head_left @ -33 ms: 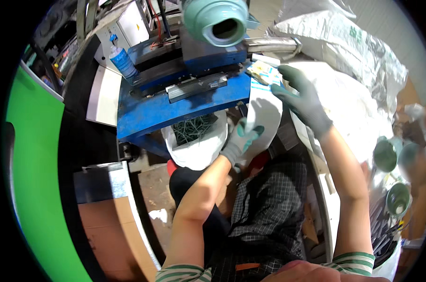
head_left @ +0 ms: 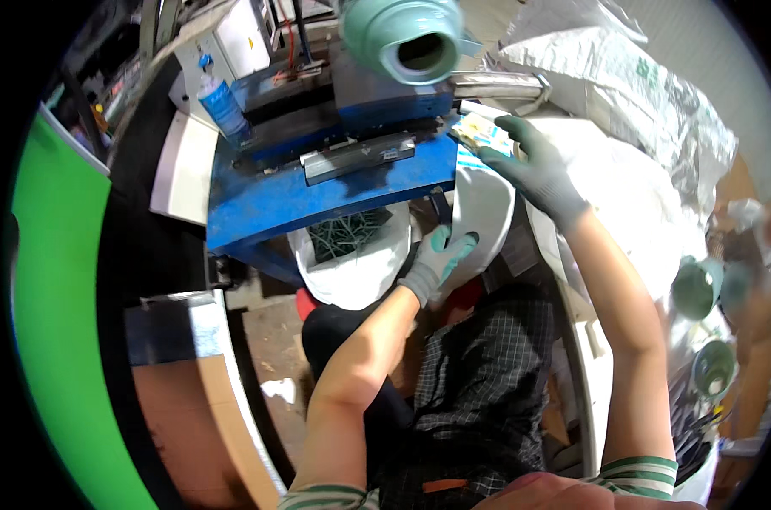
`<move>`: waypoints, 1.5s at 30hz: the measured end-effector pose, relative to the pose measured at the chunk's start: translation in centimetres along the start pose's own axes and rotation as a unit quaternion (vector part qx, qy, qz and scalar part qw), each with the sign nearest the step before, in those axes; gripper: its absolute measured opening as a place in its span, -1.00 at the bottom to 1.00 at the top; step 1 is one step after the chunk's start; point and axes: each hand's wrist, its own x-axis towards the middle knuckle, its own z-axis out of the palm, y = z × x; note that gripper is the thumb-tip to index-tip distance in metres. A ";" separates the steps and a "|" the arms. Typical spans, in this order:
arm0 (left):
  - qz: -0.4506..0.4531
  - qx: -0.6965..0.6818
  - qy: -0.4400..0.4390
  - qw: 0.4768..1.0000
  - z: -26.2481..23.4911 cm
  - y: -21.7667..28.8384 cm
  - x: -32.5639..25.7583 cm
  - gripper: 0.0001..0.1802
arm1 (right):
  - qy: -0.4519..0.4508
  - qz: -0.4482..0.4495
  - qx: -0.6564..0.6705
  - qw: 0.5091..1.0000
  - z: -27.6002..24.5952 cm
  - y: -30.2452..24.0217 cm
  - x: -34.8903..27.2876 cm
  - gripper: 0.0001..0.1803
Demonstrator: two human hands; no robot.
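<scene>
My left hand [head_left: 440, 262], in a grey glove with teal on the fingertips, is low in front of the blue table. Its thumb and fingers are apart, and it is beside a long white hanging sheet or bag [head_left: 480, 208]; whether it touches that is unclear. My right hand [head_left: 540, 174], gloved in grey, is over the table's right end with thumb and fingers spread. Just left of its fingers lies a small yellow, white and blue packet [head_left: 480, 134]. I see nothing held in either hand. A white lined bucket [head_left: 347, 285] with thin dark green strips stands left of my left hand.
The blue table [head_left: 275, 200] carries a dark metal block [head_left: 360, 160] and a pale green machine head [head_left: 402, 42]. A blue-labelled bottle [head_left: 222, 106] stands at the left. White sacking [head_left: 619, 170] and green cups [head_left: 698, 287] are on the right; a cardboard box [head_left: 185, 408] is lower left.
My right hand has shifted left, closer to the packet. My left hand has barely moved, and the whole view has tilted slightly.
</scene>
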 end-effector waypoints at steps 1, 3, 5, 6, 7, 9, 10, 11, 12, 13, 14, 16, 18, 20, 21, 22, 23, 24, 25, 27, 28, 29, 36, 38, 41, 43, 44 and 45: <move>-0.053 -0.048 0.008 0.997 0.8 0.3 -0.5 -0.69 | -0.008 0.000 -0.081 0.997 2.0 1.9 2.9 -0.12; -0.063 -0.074 -0.044 0.994 2.9 2.6 -1.3 -0.62 | -0.086 0.077 -0.195 0.974 2.8 7.6 7.6 -0.02; -0.040 -0.010 -0.032 0.999 2.0 2.6 -2.2 -0.59 | -0.101 0.101 -0.211 0.967 4.9 9.8 9.5 0.06; -0.046 0.025 -0.015 0.999 1.2 2.4 -2.3 -0.59 | -0.086 0.101 -0.217 0.967 6.1 9.6 9.8 0.09; -0.052 0.058 0.002 0.997 0.5 2.2 -2.2 -0.60 | -0.083 0.090 -0.202 0.972 6.8 9.4 10.1 0.09; -0.070 0.041 -0.006 0.997 0.2 2.6 -2.5 -0.61 | -0.071 0.109 -0.200 0.971 7.1 9.4 10.1 0.04; -0.066 0.048 -0.002 0.997 0.3 2.7 -2.6 -0.61 | -0.077 0.105 -0.195 0.972 7.0 10.1 10.3 0.02; -0.061 0.059 0.005 0.996 0.0 2.8 -2.7 -0.61 | -0.069 0.099 -0.209 0.970 7.3 9.7 10.4 0.02; -0.061 0.068 0.007 0.996 -0.1 2.5 -2.7 -0.63 | -0.061 0.094 -0.223 0.968 7.4 9.4 10.4 0.02; -0.060 0.078 0.009 0.995 -0.1 2.0 -2.7 -0.66 | -0.054 0.088 -0.238 0.966 7.5 9.0 10.2 0.01; -0.059 0.088 0.010 0.994 -0.2 2.3 -2.7 -0.69 | -0.039 0.092 -0.231 0.968 7.6 8.8 10.0 0.01; -0.099 0.073 -0.017 0.992 -0.4 2.7 -3.2 -0.71 | -0.010 0.098 -0.218 0.971 7.8 8.3 9.5 0.00; -0.117 0.060 -0.028 0.991 -0.5 2.5 -3.9 -0.71 | -0.006 0.097 -0.214 0.972 7.9 7.5 9.5 0.01; -0.108 0.047 -0.023 0.993 -0.5 1.7 -4.7 -0.71 | 0.011 0.056 -0.229 0.972 7.5 8.7 9.9 0.01; -0.104 0.041 -0.022 0.994 -0.4 1.4 -5.2 -0.71 | 0.027 0.033 -0.238 0.970 7.4 9.5 9.9 0.00; -0.090 0.053 -0.027 0.994 -0.1 1.0 -5.9 -0.70 | 0.032 0.033 -0.217 0.975 7.3 10.2 10.1 -0.01; -0.076 0.066 -0.032 0.994 0.0 0.6 -6.7 -0.69 | 0.037 0.034 -0.195 0.979 7.5 10.5 10.3 -0.02; -0.062 0.079 -0.037 0.994 0.1 0.3 -7.2 -0.67 | 0.043 0.034 -0.174 0.983 7.5 10.7 10.4 -0.03; -0.056 0.120 -0.049 0.990 0.1 0.0 -7.5 -0.72 | 0.040 0.045 -0.177 0.982 7.6 10.9 10.5 -0.04; -0.099 0.139 -0.089 0.981 -1.0 2.0 -8.3 -0.64 | 0.032 0.064 -0.159 0.985 7.9 9.8 10.5 -0.04; -0.120 0.148 -0.111 0.975 -1.4 2.8 -8.6 -0.60 | 0.030 0.074 -0.152 0.985 7.9 9.5 10.4 -0.05; -0.098 0.131 -0.097 0.982 -0.8 1.4 -9.0 -0.59 | 0.046 0.065 -0.129 0.988 7.5 11.0 10.8 -0.07; -0.150 0.264 -0.109 0.947 -2.5 0.8 -10.0 -0.60 | 0.053 0.066 -0.200 0.976 7.8 10.8 11.3 -0.13; -0.159 0.294 -0.068 0.940 -2.6 0.6 -10.0 -0.65 | 0.063 0.049 -0.210 0.974 8.1 10.8 11.1 -0.15; -0.235 0.303 -0.168 0.908 -3.0 3.1 -9.0 -0.58 | 0.074 0.041 -0.210 0.974 7.6 11.0 10.9 -0.17; -0.240 0.330 -0.210 0.888 -2.7 2.6 -9.1 -0.54 | 0.060 0.051 -0.204 0.976 7.2 11.4 11.0 -0.11; -0.229 0.354 -0.224 0.879 -2.3 1.8 -9.7 -0.51 | 0.055 0.044 -0.206 0.976 7.2 11.3 10.9 -0.11; -0.218 0.377 -0.237 0.868 -2.0 1.1 -10.0 -0.49 | 0.051 0.038 -0.207 0.976 7.4 11.1 10.8 -0.11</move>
